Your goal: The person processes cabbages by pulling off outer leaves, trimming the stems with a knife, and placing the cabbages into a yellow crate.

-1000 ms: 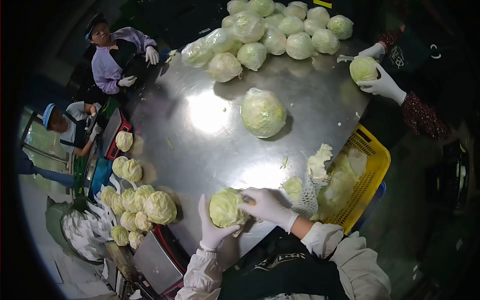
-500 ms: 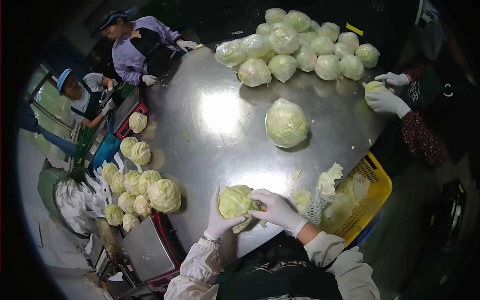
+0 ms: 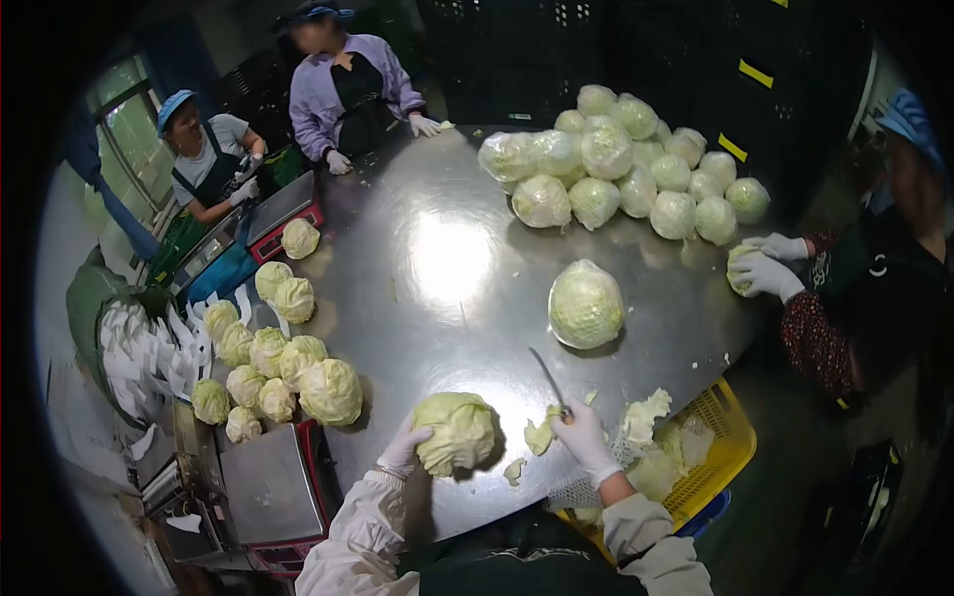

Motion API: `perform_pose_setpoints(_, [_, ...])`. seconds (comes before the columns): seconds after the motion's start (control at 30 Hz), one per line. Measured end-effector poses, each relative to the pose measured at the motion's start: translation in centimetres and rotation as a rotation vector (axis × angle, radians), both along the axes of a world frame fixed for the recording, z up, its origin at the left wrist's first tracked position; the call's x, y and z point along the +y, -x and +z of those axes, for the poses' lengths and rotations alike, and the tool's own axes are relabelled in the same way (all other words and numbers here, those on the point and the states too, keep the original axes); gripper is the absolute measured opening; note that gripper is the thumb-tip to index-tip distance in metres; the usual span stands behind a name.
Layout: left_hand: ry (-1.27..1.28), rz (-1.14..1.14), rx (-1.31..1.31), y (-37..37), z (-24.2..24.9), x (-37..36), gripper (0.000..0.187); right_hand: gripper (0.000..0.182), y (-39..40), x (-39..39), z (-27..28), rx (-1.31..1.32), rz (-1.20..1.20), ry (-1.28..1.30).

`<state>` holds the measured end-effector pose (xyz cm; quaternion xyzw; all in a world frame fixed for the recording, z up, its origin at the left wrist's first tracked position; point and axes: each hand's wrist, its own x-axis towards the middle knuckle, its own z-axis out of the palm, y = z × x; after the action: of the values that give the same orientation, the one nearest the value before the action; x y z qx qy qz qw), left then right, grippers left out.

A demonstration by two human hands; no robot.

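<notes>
My left hand [image 3: 403, 445], gloved in white, grips a pale green cabbage [image 3: 457, 434] from its left side at the near part of the metal table. In my right hand [image 3: 586, 444], also gloved, is a knife [image 3: 547, 373] whose thin curved blade points up and away to the left. The knife is apart from the cabbage. A torn cabbage leaf [image 3: 539, 438] lies just left of my right hand, and a smaller scrap [image 3: 514, 472] is nearer to me. Beyond the knife sits a larger cabbage [image 3: 585, 306] in clear wrap.
Wrapped cabbages [image 3: 606, 149] are heaped at the far side, bare ones [image 3: 331, 391] at the left beside a scale [image 3: 270, 487]. A yellow crate [image 3: 730, 437] with leaves stands at the right edge. Co-workers stand around; one at right holds a cabbage [image 3: 740, 270].
My right hand has drawn away from the cabbage to the right, and the knife blade now shows. Leaf pieces now lie between my hands. The view has shifted.
</notes>
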<state>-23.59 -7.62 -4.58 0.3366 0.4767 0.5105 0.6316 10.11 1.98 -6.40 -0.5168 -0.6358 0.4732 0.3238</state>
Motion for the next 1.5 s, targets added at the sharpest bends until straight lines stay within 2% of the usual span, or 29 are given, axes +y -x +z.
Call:
perform_pose_setpoints(0.03, [0.089, 0.023, -0.206, 0.7, -2.1, -0.9, 0.089, 0.02, -1.1, 0.1, -1.0, -0.157, -0.032, 0.026])
perform_pose_setpoints(0.07, [0.174, 0.047, -0.413, 1.2, -3.1, -1.5, 0.087, 0.02, -1.9, -0.2, -0.6, -0.16, -0.014, 0.013])
perform_pose_setpoints(0.13, [0.135, 0.099, -0.502, -0.5, -1.5, -2.5, 0.087, 0.035, -2.8, -1.2, 1.4, -0.197, -0.014, -0.155])
perform_pose_setpoints(0.17, [0.11, 0.136, -0.582, -1.3, -0.8, -2.9, 0.088, 0.043, -3.0, -1.9, 1.0, -0.133, -0.04, -0.141])
perform_pose_setpoints(0.2, [0.081, 0.183, -0.575, -1.3, -0.7, -3.3, 0.088, 0.051, -2.9, -2.7, 0.5, -0.063, -0.06, -0.124])
perform_pose_setpoints(0.27, [0.032, 0.284, -0.518, -0.4, 1.6, -3.5, 0.088, 0.061, -2.7, -4.5, 0.7, -0.23, -0.051, -0.167])
perform_pose_setpoints(0.33, [-0.033, 0.372, -0.461, 1.4, 5.1, -4.1, 0.088, 0.059, -3.5, -5.4, -0.3, -0.279, 0.05, -0.218])
perform_pose_setpoints(0.37, [-0.052, 0.405, -0.458, 3.0, 6.7, -4.3, 0.088, 0.058, -4.1, -5.8, -1.0, -0.284, 0.02, -0.195])
perform_pose_setpoints(0.43, [-0.225, 0.456, -0.363, 7.3, 9.9, -5.1, 0.086, 0.052, -6.0, -6.2, -3.7, -0.263, -0.062, -0.212])
perform_pose_setpoints(0.5, [-0.313, 0.691, -0.18, 11.8, 13.2, -4.7, 0.08, 0.046, -8.2, -6.5, -6.4, -0.215, -0.207, -0.218])
perform_pose_setpoints(0.53, [-0.352, 0.729, -0.115, 14.6, 14.1, -4.6, 0.075, 0.045, -9.5, -6.9, -7.6, -0.087, -0.278, -0.15])
perform_pose_setpoints(0.6, [-0.441, 0.86, 0.047, 21.5, 14.1, -4.7, 0.069, 0.045, -10.7, -6.8, -8.3, 0.111, -0.43, -0.031])
perform_pose_setpoints(0.67, [-0.512, 1.153, 0.39, 31.2, 10.6, -4.7, 0.069, 0.046, -11.5, -6.6, -8.0, 0.187, -0.552, 0.038])
perform_pose_setpoints(0.7, [-0.495, 1.328, 0.614, 36.2, 8.9, -4.9, 0.07, 0.046, -11.7, -6.6, -7.8, 0.218, -0.597, 0.071])
perform_pose_setpoints(0.77, [-0.36, 1.605, 0.821, 41.1, 8.5, -5.4, 0.083, 0.046, -11.4, -6.9, -7.2, 0.271, -0.639, 0.156])
perform_pose_setpoints(0.8, [-0.359, 1.598, 0.816, 44.4, 7.4, -6.4, 0.083, 0.046, -11.0, -7.5, -6.6, 0.296, -0.647, 0.205])
perform_pose_setpoints(0.87, [-0.092, 1.944, 1.211, 50.1, 5.1, -7.9, 0.091, 0.047, -9.1, -9.1, -4.9, 0.338, -0.602, 0.343])
perform_pose_setpoints(0.9, [0.019, 2.019, 1.003, 50.6, 5.8, -8.2, 0.1, 0.047, -7.9, -10.3, -4.2, 0.368, -0.566, 0.432])
perform_pose_setpoints(0.97, [0.219, 2.12, 0.89, 50.3, 7.5, -8.7, 0.107, 0.047, -5.2, -13.1, -2.3, 0.412, -0.436, 0.648])
perform_pose_setpoints(1.03, [0.44, 2.131, 0.862, 53.1, 6.4, -10.7, 0.112, 0.048, -2.9, -16.1, -0.6, 0.45, -0.275, 0.858])
perform_pose_setpoints(1.07, [0.403, 1.987, 0.855, 51.4, 8.1, -10.9, 0.113, 0.048, -1.8, -16.9, 0.1, 0.452, -0.177, 0.933])
perform_pose_setpoints(1.1, [0.397, 1.934, 0.799, 53.9, 6.6, -12.1, 0.116, 0.048, -0.8, -17.2, 0.9, 0.441, -0.058, 0.97])
perform_pose_setpoints(1.13, [0.346, 1.759, 0.608, 52.7, 8.2, -12.6, 0.103, 0.048, 0.0, -17.4, 2.0, 0.418, 0.044, 0.975])
perform_pose_setpoints(1.17, [0.367, 1.694, 0.646, 53.6, 8.0, -12.5, 0.102, 0.049, 0.9, -16.7, 3.1, 0.329, 0.184, 0.865])
perform_pose_setpoints(1.2, [0.399, 1.683, 0.713, 54.4, 7.5, -12.4, 0.102, 0.05, 2.3, -15.2, 6.6, 0.272, 0.216, 0.859])
perform_pose_setpoints(1.27, [0.487, 1.667, 0.85, 55.0, 7.5, -12.1, 0.1, 0.044, 3.6, -13.9, 7.3, 0.255, 0.252, 0.918])
perform_pose_setpoints(1.3, [0.527, 1.652, 0.919, 54.8, 7.6, -11.6, 0.099, 0.043, 4.2, -13.6, 6.8, 0.25, 0.262, 0.923])
perform_pose_setpoints(1.4, [0.588, 1.597, 1.119, 54.3, 8.5, -9.5, 0.097, 0.041, 6.6, -12.4, -0.5, 0.361, 0.244, 0.807])
perform_pose_setpoints(1.5, [0.581, 1.564, 1.365, 53.2, 9.4, -7.9, 0.095, 0.048, 10.5, -9.8, -2.3, 0.587, 0.22, 0.629])
